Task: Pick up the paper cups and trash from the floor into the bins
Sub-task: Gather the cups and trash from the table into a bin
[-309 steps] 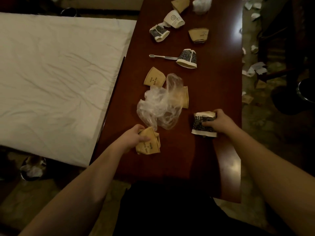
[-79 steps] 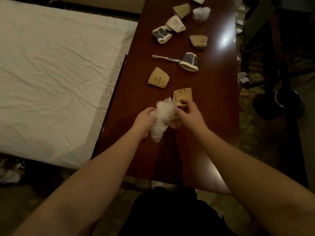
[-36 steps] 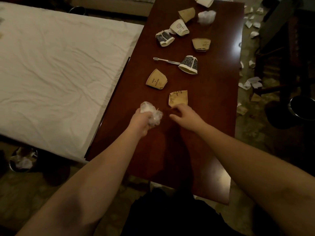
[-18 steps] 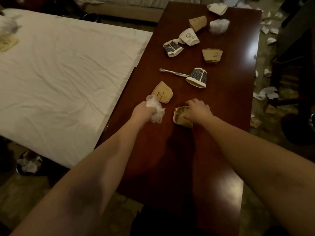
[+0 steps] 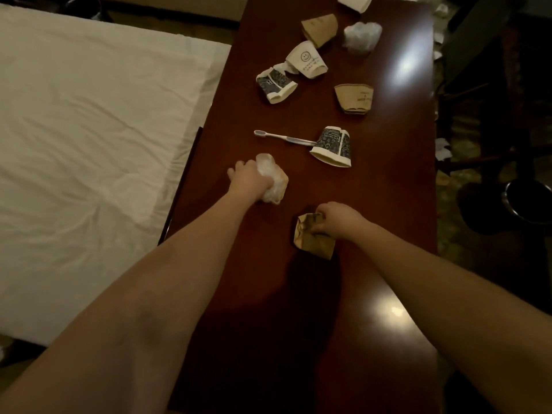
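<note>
crushed brown paper cup [image 5: 312, 239], light and soft: your right hand [image 5: 339, 219] pinches its top edge; left hand [image 5: 249, 182] clutches balled plastic wrap [image 5: 273, 182].

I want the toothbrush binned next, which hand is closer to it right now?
Left. The left hand, gripping crumpled plastic, sits just below the toothbrush. The right hand, holding a flattened brown cup, is farther back.

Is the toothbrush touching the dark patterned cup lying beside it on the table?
Touching. In the head view the toothbrush handle runs right up to the side of the dark patterned cup, with no table showing between them.
</note>
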